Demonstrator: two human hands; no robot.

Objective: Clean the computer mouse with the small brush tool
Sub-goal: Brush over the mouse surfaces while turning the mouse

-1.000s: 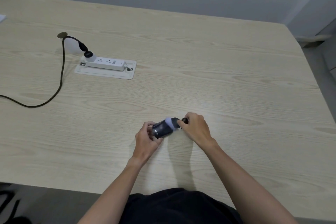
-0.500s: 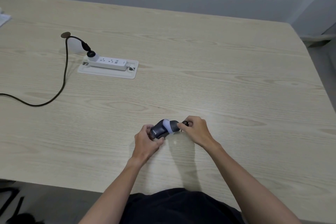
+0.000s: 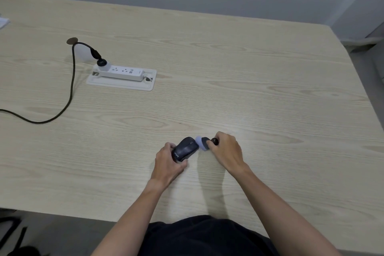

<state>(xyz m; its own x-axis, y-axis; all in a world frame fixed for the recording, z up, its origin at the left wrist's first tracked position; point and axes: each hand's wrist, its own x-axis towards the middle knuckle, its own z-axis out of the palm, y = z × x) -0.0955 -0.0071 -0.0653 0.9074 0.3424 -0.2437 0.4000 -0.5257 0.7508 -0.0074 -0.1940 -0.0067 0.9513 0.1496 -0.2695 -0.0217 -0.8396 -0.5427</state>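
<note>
The left hand [image 3: 168,164] clamps the computer mouse [image 3: 185,148] near the desk [image 3: 270,93] front edge; right hand [image 3: 226,151] fingers pinch the small brush tool [image 3: 202,143] against its nose. Brushing looks underway; next, sweep along the buttons.

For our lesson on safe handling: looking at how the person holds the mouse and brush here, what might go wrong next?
1. The left hand grips only the rear of the mouse, so a push from the brush at its front could twist or slide it on the smooth table.
2. The right hand pinches the brush by a small knob, so it may slip.
</note>
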